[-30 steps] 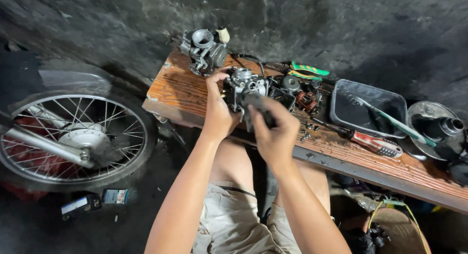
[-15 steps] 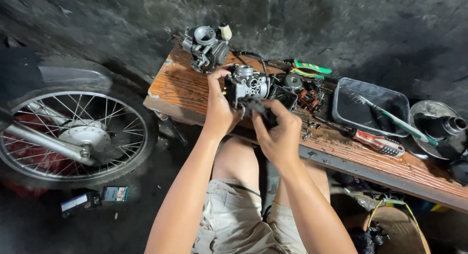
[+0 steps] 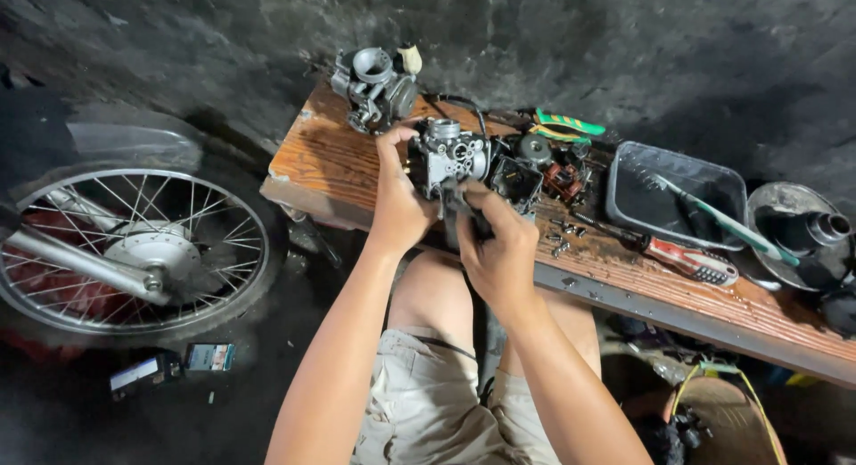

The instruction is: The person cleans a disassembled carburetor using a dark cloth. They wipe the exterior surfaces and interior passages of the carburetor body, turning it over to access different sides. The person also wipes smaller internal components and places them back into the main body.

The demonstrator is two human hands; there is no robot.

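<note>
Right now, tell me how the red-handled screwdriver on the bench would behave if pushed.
The screwdriver looks stiff: straight metal shaft, hard handle. It probably rolls or slides readily, lying flat on the wooden bench. Its ribbed handle end likely gives decent grip.

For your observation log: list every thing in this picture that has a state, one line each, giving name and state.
Carburetor: held above the bench in both hands.
Left hand: gripping its side.
Right hand: gripping its underside.
Second carburetor: resting on the wooden bench.
Tray: upright, toothbrush inside.
Screwdriver: lying flat.
Wheel: on the floor.
</note>
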